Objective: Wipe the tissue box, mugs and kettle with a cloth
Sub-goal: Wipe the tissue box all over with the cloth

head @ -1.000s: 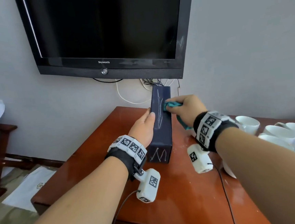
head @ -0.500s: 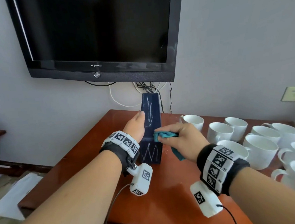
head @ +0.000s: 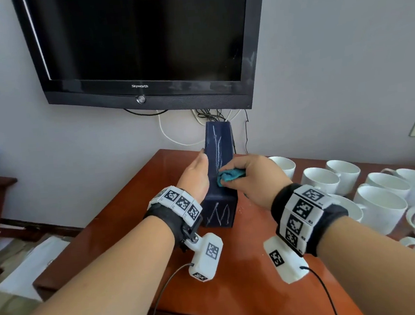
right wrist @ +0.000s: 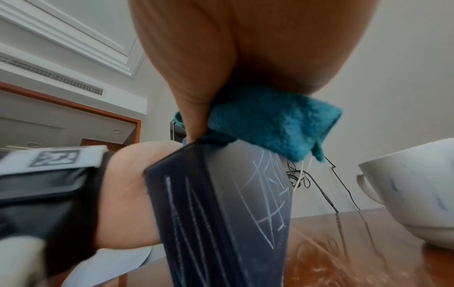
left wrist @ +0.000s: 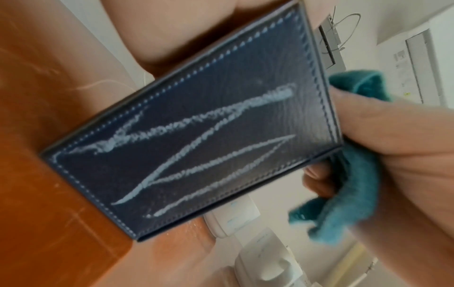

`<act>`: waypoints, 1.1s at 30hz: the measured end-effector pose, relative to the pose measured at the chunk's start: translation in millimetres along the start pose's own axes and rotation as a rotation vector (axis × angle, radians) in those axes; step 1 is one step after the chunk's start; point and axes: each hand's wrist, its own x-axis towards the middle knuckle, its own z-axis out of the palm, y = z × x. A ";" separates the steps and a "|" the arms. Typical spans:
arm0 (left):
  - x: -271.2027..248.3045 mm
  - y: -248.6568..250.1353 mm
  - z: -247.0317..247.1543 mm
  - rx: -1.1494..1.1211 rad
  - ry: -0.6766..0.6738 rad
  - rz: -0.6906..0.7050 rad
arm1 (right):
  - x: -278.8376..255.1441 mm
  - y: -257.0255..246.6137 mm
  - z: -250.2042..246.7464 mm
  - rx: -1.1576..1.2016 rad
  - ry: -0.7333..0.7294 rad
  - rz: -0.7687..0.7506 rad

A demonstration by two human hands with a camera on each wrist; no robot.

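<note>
Right now I am on the first step, wiping the tissue box [head: 220, 156], a dark navy stitched box lying lengthwise on the reddish wooden surface [head: 236, 268] below the wall television [head: 140, 37]. My left hand [head: 195, 177] lies flat against the box's left side with fingers straight, bracing it rather than closing a grip. My right hand [head: 254, 175] has its grip pinched round a bunched teal cloth [head: 229, 176], pressing it on the box's top face near the end closest to me.

White chalky scribbles show on the top face beyond the cloth, on the near end panel [left wrist: 196, 147], and, in the right wrist view, on the right side [right wrist: 267, 194]. So I judge the box far from clean: the next move calls for firm strokes along the top toward the wall, then turning the box or shifting the cloth to reach the end and side.

White mugs [head: 380, 200] crowd the surface to my right, the nearest one [right wrist: 405, 194] just beside the box; I judge a wide sweep could knock it. Cables [head: 210, 114] hang behind the box. I see no kettle in any view.
</note>
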 end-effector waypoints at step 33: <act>-20.2 -3.1 8.8 0.112 -0.048 0.222 | 23.4 -2.4 -14.4 -0.094 0.187 0.050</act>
